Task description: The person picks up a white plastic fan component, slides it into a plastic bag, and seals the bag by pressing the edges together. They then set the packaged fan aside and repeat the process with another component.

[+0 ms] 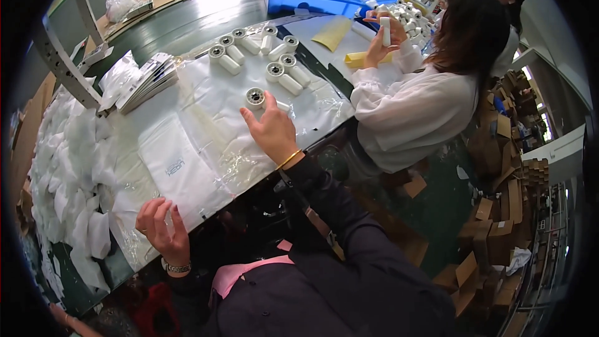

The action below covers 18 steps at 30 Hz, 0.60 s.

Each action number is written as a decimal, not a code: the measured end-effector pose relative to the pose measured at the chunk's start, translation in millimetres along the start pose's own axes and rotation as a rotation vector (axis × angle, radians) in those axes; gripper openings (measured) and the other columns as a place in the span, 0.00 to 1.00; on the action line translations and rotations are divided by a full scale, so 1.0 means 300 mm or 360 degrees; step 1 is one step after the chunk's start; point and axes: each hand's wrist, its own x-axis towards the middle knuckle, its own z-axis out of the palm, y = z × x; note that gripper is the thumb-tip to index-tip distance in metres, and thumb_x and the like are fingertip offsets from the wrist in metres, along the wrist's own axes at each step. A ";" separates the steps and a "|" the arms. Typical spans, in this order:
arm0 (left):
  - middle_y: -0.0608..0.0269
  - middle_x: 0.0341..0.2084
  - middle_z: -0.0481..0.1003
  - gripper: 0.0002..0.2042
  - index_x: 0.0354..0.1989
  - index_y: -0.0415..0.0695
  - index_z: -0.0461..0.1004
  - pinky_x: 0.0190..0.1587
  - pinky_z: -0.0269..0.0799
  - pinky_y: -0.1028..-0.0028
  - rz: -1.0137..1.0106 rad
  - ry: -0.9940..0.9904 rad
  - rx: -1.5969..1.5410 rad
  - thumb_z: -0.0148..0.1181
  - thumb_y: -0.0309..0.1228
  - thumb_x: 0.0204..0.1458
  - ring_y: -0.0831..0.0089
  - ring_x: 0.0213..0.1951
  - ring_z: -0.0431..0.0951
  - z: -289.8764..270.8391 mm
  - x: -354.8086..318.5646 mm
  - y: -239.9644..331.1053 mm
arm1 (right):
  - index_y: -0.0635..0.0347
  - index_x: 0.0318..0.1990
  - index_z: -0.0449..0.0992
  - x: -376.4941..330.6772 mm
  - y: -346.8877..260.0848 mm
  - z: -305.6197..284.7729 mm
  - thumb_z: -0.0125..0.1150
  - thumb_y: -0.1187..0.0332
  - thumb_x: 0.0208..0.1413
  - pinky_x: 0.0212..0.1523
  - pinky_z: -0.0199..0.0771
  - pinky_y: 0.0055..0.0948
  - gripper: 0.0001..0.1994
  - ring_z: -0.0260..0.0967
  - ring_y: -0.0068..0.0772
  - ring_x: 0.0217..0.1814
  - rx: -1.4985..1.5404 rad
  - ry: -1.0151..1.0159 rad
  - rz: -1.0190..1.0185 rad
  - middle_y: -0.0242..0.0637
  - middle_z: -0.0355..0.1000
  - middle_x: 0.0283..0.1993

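Note:
My right hand reaches over the table with thumb and forefinger around a white cylinder that has a round, dark-centred end. Part of its body shows past my forefinger. Near the table's front edge, my left hand hovers with fingers loosely bent and apart, holding nothing. Between the hands a flat white pouch with printing lies on clear plastic sheeting. Several more white cylinders of the same kind lie beyond my right hand, most with their round ends facing away from the front edge.
A heap of white pouches covers the left side, beside a stack of flat booklets. Blue bins stand at the back. At right, a co-worker in a white top holds a white cylinder. Cardboard boxes crowd the floor.

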 end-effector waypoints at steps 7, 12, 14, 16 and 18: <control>0.58 0.45 0.82 0.07 0.43 0.41 0.82 0.64 0.64 0.59 -0.0099 -0.0024 -0.0098 0.71 0.22 0.58 0.55 0.54 0.80 0.032 -0.008 -0.011 | 0.60 0.65 0.75 0.025 -0.041 -0.026 0.65 0.32 0.62 0.43 0.82 0.51 0.39 0.85 0.61 0.41 -0.0258 -0.0076 -0.0058 0.51 0.85 0.36; 0.59 0.43 0.82 0.06 0.42 0.41 0.81 0.64 0.63 0.59 -0.0093 -0.0026 -0.0057 0.70 0.22 0.58 0.56 0.53 0.81 0.037 -0.006 -0.007 | 0.56 0.60 0.77 -0.037 -0.086 -0.042 0.65 0.31 0.62 0.39 0.82 0.50 0.37 0.85 0.58 0.38 -0.0319 -0.0187 -0.0168 0.50 0.84 0.34; 0.58 0.42 0.82 0.04 0.41 0.40 0.81 0.64 0.64 0.59 -0.0073 -0.0040 -0.0027 0.70 0.22 0.59 0.56 0.52 0.80 0.037 -0.002 0.004 | 0.56 0.57 0.78 -0.064 -0.101 -0.052 0.66 0.33 0.63 0.35 0.80 0.50 0.34 0.84 0.56 0.35 -0.0480 -0.0320 -0.0207 0.47 0.83 0.32; 0.58 0.42 0.82 0.04 0.40 0.40 0.81 0.64 0.65 0.59 -0.0063 -0.0047 -0.0010 0.70 0.23 0.60 0.56 0.52 0.80 0.037 0.002 0.008 | 0.55 0.56 0.78 -0.089 -0.099 -0.046 0.66 0.34 0.63 0.33 0.79 0.49 0.33 0.84 0.55 0.34 -0.0558 -0.0387 -0.0228 0.46 0.83 0.31; 0.59 0.41 0.82 0.04 0.40 0.40 0.81 0.64 0.65 0.59 -0.0039 -0.0039 -0.0022 0.70 0.22 0.60 0.56 0.51 0.80 0.037 0.004 0.008 | 0.55 0.56 0.79 -0.113 -0.072 -0.024 0.68 0.38 0.63 0.33 0.78 0.47 0.30 0.83 0.52 0.34 -0.0524 -0.0304 -0.0311 0.45 0.81 0.31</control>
